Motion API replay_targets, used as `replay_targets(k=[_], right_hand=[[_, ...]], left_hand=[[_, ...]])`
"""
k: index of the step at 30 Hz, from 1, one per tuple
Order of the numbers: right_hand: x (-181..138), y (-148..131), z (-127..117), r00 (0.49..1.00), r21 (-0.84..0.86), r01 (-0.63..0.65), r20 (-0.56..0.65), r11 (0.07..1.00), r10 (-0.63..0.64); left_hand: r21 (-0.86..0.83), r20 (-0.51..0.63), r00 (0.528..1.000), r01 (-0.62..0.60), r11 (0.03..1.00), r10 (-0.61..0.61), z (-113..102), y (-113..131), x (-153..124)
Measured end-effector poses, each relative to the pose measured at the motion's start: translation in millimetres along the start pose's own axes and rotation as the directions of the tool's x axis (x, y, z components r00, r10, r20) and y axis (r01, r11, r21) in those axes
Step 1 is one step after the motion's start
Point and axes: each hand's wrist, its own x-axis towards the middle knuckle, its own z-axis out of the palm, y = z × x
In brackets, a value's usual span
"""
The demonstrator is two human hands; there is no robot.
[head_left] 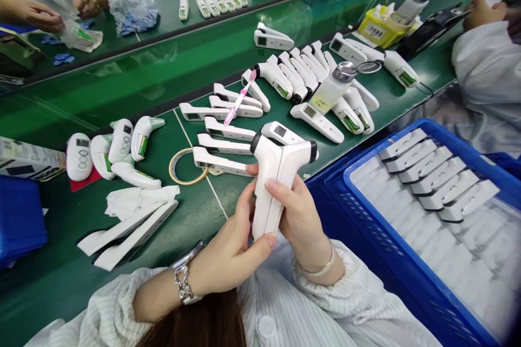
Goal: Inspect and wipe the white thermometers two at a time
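Note:
Close in front of my chest, my left hand and my right hand grip two white infrared thermometers side by side. The left thermometer and the right thermometer touch along their handles, and their black-ringed heads point outward. Fingers of both hands are wrapped around the pair; my right thumb presses on the handles. Just beyond them, a thermometer with a small screen lies on the green bench. More thermometers lie in a row to its left, near a roll of tape.
A blue crate at right holds several thermometers. A pump bottle, a pink-and-white toothbrush and a yellow box stand or lie farther back. Ear thermometers sit at left. Other people's hands work across the bench and at right.

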Motion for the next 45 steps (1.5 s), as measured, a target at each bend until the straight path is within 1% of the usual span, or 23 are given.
replay_targets(k=[3,5,8,9,10,12,14,15,16,17,19,21,23,24,26,30,34,36,37,39,42,43,45], right_hand=[[0,7,1,0.999,-0.056,-0.028,0.022,0.998,0.029],[2,10,-3,0.997,-0.142,-0.002,0.076,0.99,0.013],[13,11,-20,0.979,-0.36,0.193,0.137,0.913,-0.153],[19,10,-29,0.958,-0.47,0.286,0.128,0.835,-0.256],[27,10,-39,0.925,-0.6,0.358,0.125,0.716,-0.358],[42,11,-59,0.855,-0.837,0.385,0.164,0.389,-0.492],[55,15,-74,0.831,-0.938,0.331,0.236,0.107,-0.504],[58,16,-79,0.832,-0.948,0.318,0.262,0.034,-0.489],[60,17,-81,0.834,-0.948,0.32,0.278,0.007,-0.477],[59,16,-80,0.833,-0.943,0.332,0.29,0.007,-0.472],[48,10,-70,0.81,-0.918,0.39,0.306,0.072,-0.5],[33,0,-52,0.747,-0.851,0.499,0.325,0.167,-0.58],[18,-10,-34,0.673,-0.753,0.622,0.376,0.213,-0.637],[14,-14,-26,0.641,-0.713,0.671,0.421,0.203,-0.641],[11,-17,-14,0.595,-0.69,0.713,0.502,0.125,-0.628],[17,-14,-9,0.517,-0.743,0.669,0.496,-0.032,-0.697],[16,-10,-13,0.553,-0.701,0.714,0.569,-0.007,-0.609],[16,-11,-17,0.563,-0.714,0.699,0.579,-0.033,-0.59],[17,-12,-19,0.558,-0.744,0.666,0.551,-0.061,-0.621],[19,-16,-25,0.508,-0.81,0.577,0.453,-0.101,-0.733],[20,-21,-29,0.399,-0.837,0.541,0.339,-0.079,-0.852],[19,-22,-29,0.385,-0.827,0.557,0.339,-0.077,-0.858],[16,-20,-26,0.412,-0.78,0.62,0.418,-0.088,-0.809]], left_hand=[[-0.25,-0.075,0.996,0.021,0.968,-0.041,0,-5,8],[-0.321,-0.151,0.987,0.011,0.947,-0.062,-2,-9,12],[-0.43,-0.153,0.981,0.041,0.902,-0.117,-9,-13,15],[-0.465,-0.16,0.979,0.038,0.884,-0.127,-12,-13,15],[-0.493,-0.18,0.975,0.024,0.87,-0.129,-15,-12,15],[-0.525,-0.222,0.966,-0.004,0.851,-0.132,-19,-9,14],[-0.539,-0.232,0.962,-0.006,0.842,-0.142,-21,-6,14],[-0.54,-0.232,0.962,-0.003,0.842,-0.145,-22,-5,14],[-0.536,-0.234,0.961,0.0,0.844,-0.148,-22,-4,14],[-0.531,-0.236,0.96,0.001,0.848,-0.149,-22,-4,14],[-0.518,-0.244,0.959,-0.001,0.855,-0.147,-22,-5,14],[-0.509,-0.252,0.956,0.0,0.86,-0.149,-22,-8,13],[-0.508,-0.259,0.954,-0.001,0.861,-0.151,-21,-9,13],[-0.511,-0.256,0.955,-0.002,0.86,-0.15,-21,-10,13],[-0.524,-0.235,0.961,-0.001,0.852,-0.143,-20,-10,12],[-0.57,-0.176,0.97,0.038,0.821,-0.167,-18,-6,12],[-0.618,-0.164,0.97,0.04,0.785,-0.178,-18,-5,11],[-0.629,-0.164,0.966,0.052,0.776,-0.198,-18,-6,10],[-0.635,-0.16,0.965,0.06,0.771,-0.207,-18,-6,10],[-0.647,-0.141,0.968,0.067,0.759,-0.206,-19,-6,11],[-0.662,-0.131,0.974,0.051,0.748,-0.182,-20,-6,13],[-0.662,-0.133,0.975,0.047,0.748,-0.178,-20,-6,14],[-0.658,-0.138,0.974,0.044,0.752,-0.178,-19,-7,15]])
